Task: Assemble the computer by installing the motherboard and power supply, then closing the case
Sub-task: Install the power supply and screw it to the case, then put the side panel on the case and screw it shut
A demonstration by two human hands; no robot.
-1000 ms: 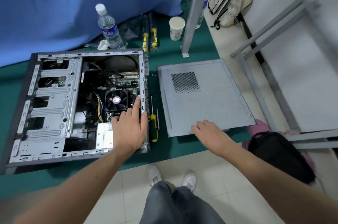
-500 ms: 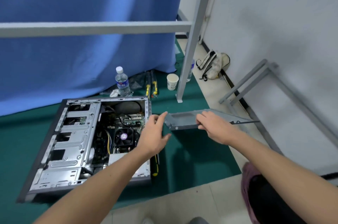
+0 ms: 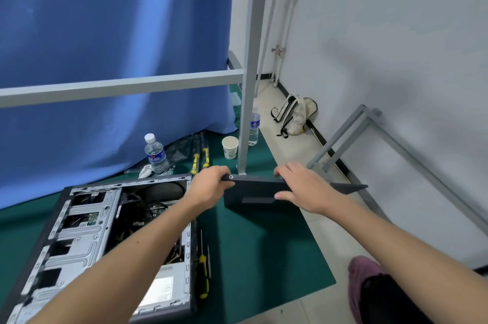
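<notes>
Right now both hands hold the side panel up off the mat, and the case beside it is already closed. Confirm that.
Not quite. In the head view the left hand and right hand do hold the side panel up, but the case lies open, its inside showing.

Even, soft indoor light; soft shadows on white wall (image 3: 396, 59); wide-angle bending at edges; forearms near bottom slightly blurred.
</notes>
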